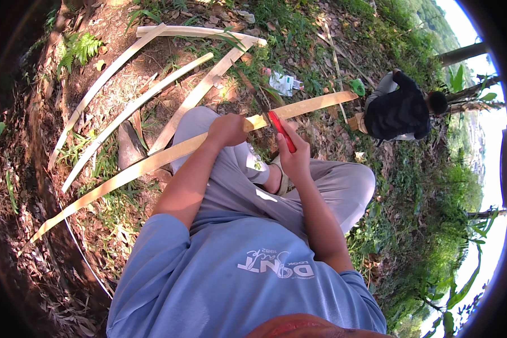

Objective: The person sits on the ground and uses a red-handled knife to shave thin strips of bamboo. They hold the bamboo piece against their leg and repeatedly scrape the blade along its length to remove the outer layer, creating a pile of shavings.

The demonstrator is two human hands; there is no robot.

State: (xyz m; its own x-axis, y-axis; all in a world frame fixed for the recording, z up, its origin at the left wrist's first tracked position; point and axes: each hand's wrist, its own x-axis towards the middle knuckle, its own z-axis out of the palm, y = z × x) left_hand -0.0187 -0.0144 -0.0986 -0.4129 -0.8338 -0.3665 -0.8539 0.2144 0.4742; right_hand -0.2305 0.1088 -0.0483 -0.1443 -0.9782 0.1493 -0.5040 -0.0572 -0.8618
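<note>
A long, flat, pale-yellow wooden strip [146, 164] runs from the lower left across my raised knee toward the upper right. My left hand [227, 130] is closed around it at the knee. Just right of that grip, my right hand [294, 155] is wrapped round the red handle of a hand saw [281, 131]. Its narrow dark blade reaches up and left from the handle, across the strip; teeth are too small to make out. The strip's far end sticks out past the saw.
Several pale strips [177, 79] lie on the leafy ground at upper left, near a brownish wood piece [130, 147]. White litter [282, 83] lies beyond the saw. At right, another person [397, 110] in dark clothing sits near the strip's far end. Plants [81, 48] grow around.
</note>
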